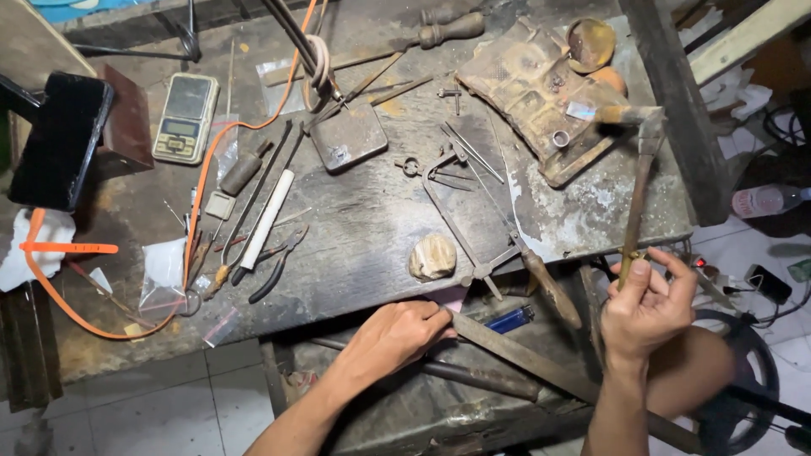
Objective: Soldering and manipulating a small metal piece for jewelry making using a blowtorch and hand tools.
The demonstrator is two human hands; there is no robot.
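My right hand (pixel 646 308) grips the lower end of a thin brass-coloured torch pipe (pixel 635 203), whose bent nozzle (pixel 629 114) reaches over a charred, lumpy soldering block (pixel 532 89) on the workbench (pixel 363 228). My left hand (pixel 393 333) rests at the bench's front edge with its fingers closed on the end of a long flat metal file (pixel 524 355). A blue lighter (pixel 510 320) lies just right of that hand. A pale stone-like lump (pixel 432 256) sits on the bench above it.
Pliers (pixel 274 266), a white rod (pixel 267 218), tweezers and wires (pixel 465 156), a saw frame (pixel 473 236), a small square metal plate (pixel 348 135), a pocket scale (pixel 185 116), an orange hose (pixel 196 198) and a black phone (pixel 59 139) crowd the bench. A plastic bottle (pixel 764 201) lies on the floor at right.
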